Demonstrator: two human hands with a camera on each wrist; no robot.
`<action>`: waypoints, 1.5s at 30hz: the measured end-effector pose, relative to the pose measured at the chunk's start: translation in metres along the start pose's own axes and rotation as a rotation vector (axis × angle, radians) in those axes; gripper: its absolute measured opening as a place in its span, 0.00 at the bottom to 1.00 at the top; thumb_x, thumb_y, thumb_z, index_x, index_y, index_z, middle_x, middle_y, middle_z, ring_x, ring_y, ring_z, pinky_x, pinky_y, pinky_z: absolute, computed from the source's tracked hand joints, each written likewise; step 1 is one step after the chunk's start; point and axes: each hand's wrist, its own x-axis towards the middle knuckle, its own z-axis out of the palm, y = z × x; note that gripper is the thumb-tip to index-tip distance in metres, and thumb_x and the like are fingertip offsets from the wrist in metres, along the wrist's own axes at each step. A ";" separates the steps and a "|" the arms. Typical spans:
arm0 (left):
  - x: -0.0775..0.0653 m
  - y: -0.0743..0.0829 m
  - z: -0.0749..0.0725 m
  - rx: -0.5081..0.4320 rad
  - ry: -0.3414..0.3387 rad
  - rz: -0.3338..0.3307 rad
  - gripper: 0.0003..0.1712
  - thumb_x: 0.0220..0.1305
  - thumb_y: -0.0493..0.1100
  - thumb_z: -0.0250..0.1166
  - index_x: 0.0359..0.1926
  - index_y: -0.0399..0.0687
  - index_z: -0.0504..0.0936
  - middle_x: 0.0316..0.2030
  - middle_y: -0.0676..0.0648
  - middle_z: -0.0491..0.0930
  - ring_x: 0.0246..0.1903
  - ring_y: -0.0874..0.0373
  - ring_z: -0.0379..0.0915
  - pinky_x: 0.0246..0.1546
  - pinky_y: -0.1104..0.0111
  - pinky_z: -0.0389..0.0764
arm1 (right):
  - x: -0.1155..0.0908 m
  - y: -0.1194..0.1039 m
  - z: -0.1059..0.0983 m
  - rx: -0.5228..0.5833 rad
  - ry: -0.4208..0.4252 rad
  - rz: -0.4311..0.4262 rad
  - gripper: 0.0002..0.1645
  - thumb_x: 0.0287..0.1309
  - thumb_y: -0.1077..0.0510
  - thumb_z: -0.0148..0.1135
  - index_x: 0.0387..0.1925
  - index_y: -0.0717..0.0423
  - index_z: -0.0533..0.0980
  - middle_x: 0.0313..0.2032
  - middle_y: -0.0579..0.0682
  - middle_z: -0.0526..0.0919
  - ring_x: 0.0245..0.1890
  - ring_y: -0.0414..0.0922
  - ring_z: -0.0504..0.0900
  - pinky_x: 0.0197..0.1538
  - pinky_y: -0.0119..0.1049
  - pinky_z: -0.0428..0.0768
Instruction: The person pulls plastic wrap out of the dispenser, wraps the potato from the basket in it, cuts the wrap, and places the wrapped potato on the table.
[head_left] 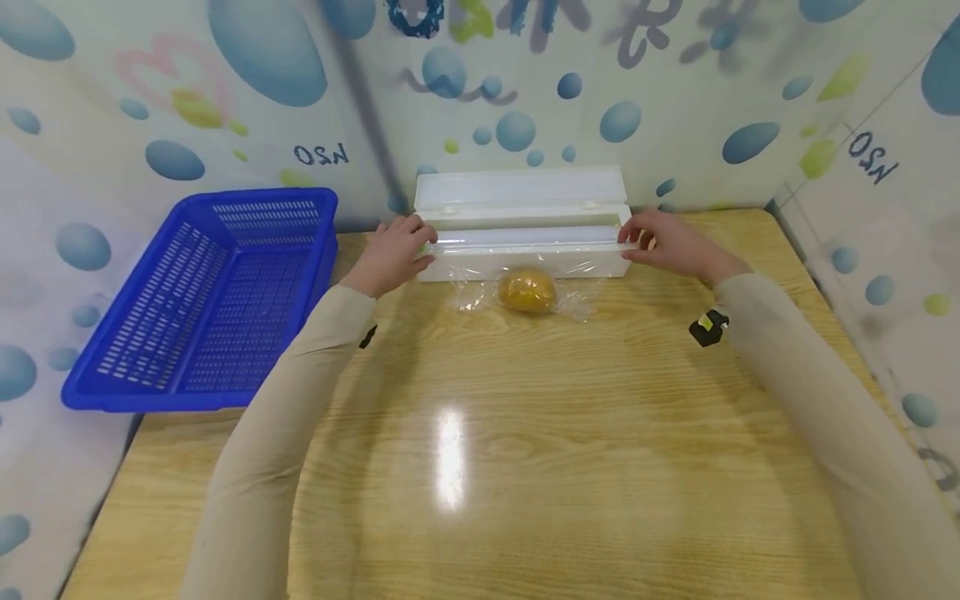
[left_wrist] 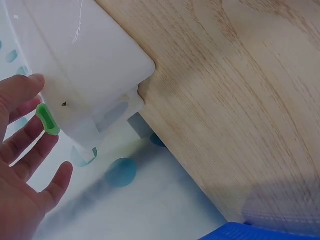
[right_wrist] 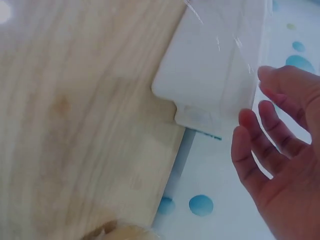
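A long white cling film dispenser lies near the back wall, its lid raised. Inside is a roll of film, and clear cling film hangs over the front. In front of it sits a rounded yellow-brown item in crinkled clear film. My left hand is at the dispenser's left end, thumb and forefinger pinching the film's edge beside a green slider; its other fingers are spread. At the right end, my right hand pinches the film between thumb and forefinger, remaining fingers loosely bent.
A blue perforated plastic basket stands at the left of the wooden table, partly past its edge. Patterned walls close in the back and sides. A small black device shows at the right wrist.
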 end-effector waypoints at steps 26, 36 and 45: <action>-0.020 0.042 0.012 -0.072 -0.146 0.270 0.21 0.57 0.45 0.69 0.49 0.43 0.76 0.49 0.44 0.73 0.55 0.45 0.65 0.57 0.46 0.60 | -0.041 -0.027 0.029 0.215 -0.058 -0.155 0.06 0.62 0.69 0.58 0.39 0.58 0.74 0.43 0.49 0.80 0.41 0.43 0.77 0.44 0.38 0.78; -0.031 0.055 0.014 -0.183 -0.205 0.362 0.09 0.60 0.32 0.63 0.43 0.37 0.76 0.39 0.42 0.81 0.37 0.47 0.78 0.44 0.56 0.76 | -0.052 -0.033 0.032 0.262 -0.050 -0.212 0.07 0.59 0.72 0.57 0.35 0.59 0.74 0.43 0.51 0.82 0.38 0.42 0.76 0.41 0.30 0.74; -0.051 0.059 0.023 -0.100 -0.224 0.424 0.06 0.64 0.29 0.54 0.42 0.38 0.72 0.24 0.47 0.80 0.22 0.54 0.77 0.59 0.45 0.65 | -0.059 -0.030 0.036 0.252 -0.117 -0.203 0.09 0.59 0.72 0.55 0.35 0.57 0.76 0.37 0.48 0.82 0.36 0.40 0.75 0.41 0.33 0.76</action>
